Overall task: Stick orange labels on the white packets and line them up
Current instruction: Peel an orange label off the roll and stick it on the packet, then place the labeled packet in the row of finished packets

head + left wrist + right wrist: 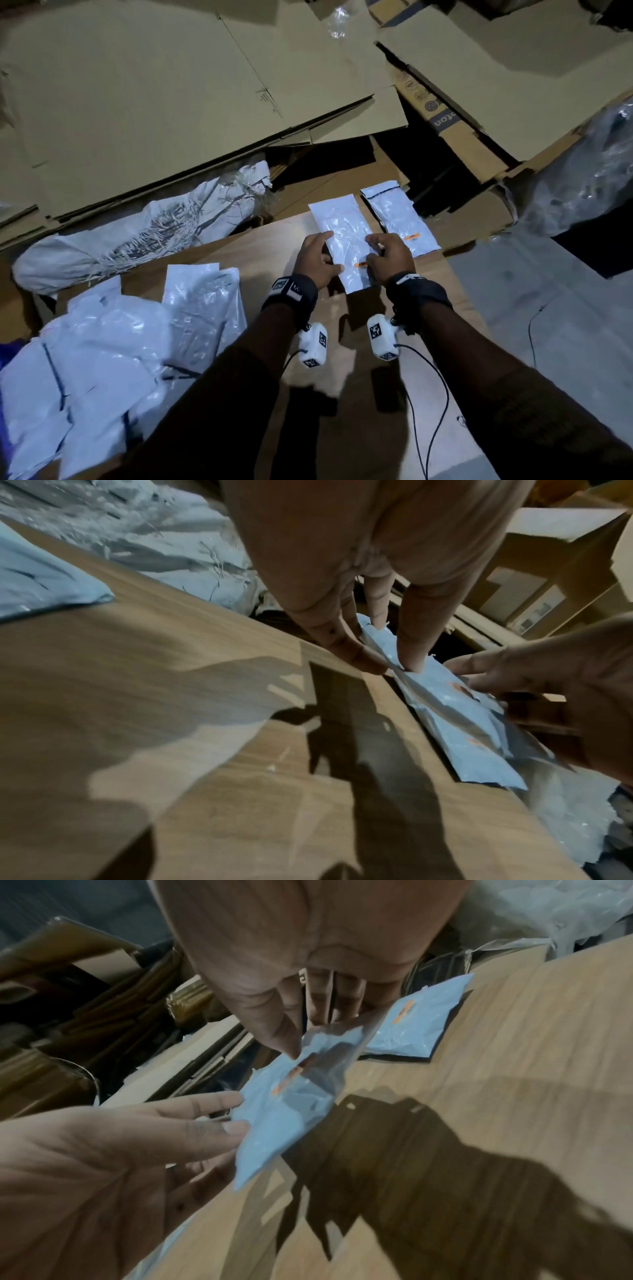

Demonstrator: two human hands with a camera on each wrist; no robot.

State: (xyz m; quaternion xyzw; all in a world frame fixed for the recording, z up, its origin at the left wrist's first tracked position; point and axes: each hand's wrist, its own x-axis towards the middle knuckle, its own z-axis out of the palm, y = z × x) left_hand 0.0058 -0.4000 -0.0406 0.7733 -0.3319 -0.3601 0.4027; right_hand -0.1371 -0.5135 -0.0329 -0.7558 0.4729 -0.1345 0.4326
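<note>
Both hands hold one white packet [342, 233] just above the wooden table [260, 250]. My left hand [330, 251] pinches its left edge between thumb and fingers [409, 653]. On the right edge, my right hand [371, 255] grips with the thumb on a small orange label [361, 265] low on the packet. The right wrist view shows that packet [284, 1123] tilted, with its orange label [287, 1080] under the thumb. Another white packet [400, 219] lies flat to the right, and it carries its own orange label [411, 236].
A loose heap of white packets [120, 342] covers the table's left side. Beyond the far edge lie a frayed white sack [144, 233] and flattened cardboard boxes [171, 85]. Clear plastic wrap [582, 178] sits at the right. Wrist-camera cables [435, 394] hang below my forearms.
</note>
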